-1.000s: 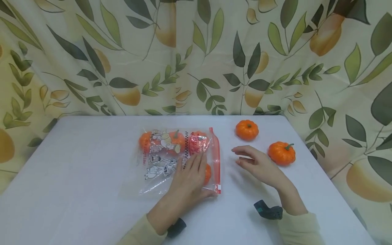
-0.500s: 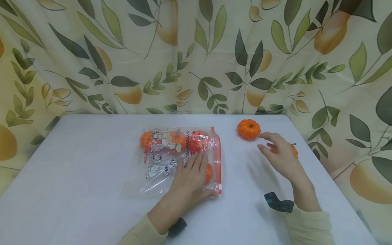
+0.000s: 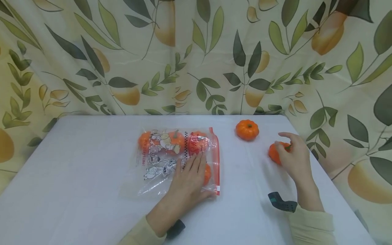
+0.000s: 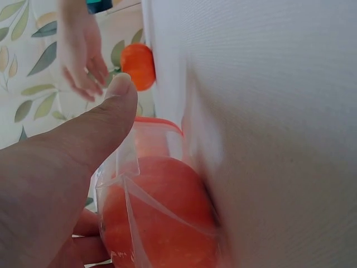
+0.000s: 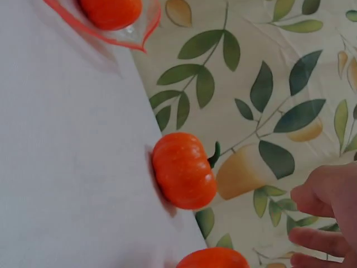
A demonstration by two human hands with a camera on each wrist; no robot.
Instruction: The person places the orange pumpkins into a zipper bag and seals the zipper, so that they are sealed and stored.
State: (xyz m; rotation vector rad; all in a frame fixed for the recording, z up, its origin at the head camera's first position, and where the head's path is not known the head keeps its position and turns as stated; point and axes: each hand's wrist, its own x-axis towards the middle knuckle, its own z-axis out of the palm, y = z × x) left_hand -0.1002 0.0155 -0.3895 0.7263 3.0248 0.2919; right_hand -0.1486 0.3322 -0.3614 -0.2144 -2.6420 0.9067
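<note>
A clear zip bag [image 3: 159,183] with a red zip edge and printed cartoon figures lies flat on the table, with several small orange pumpkins [image 3: 176,142] inside. My left hand [image 3: 186,183] rests on it with straight fingers, its thumb near the zip edge. In the left wrist view, a bagged pumpkin [image 4: 162,218] shows beneath that hand. My right hand [image 3: 295,158] hovers over a loose pumpkin [image 3: 274,154] on the right, thumb and fingers apart and holding nothing. It partly hides this pumpkin in the head view. The right wrist view shows the hand's fingers [image 5: 318,240] beside the pumpkins.
Another loose pumpkin [image 3: 247,130] with a green stem sits near the back edge of the white table [image 3: 76,170]. A leaf-patterned curtain [image 3: 208,68] hangs right behind the table. A dark wrist device [image 3: 281,202] is on the right wrist.
My right hand has moved right, from between the bag and the loose pumpkins to over the right-hand pumpkin. The left hand stays on the bag.
</note>
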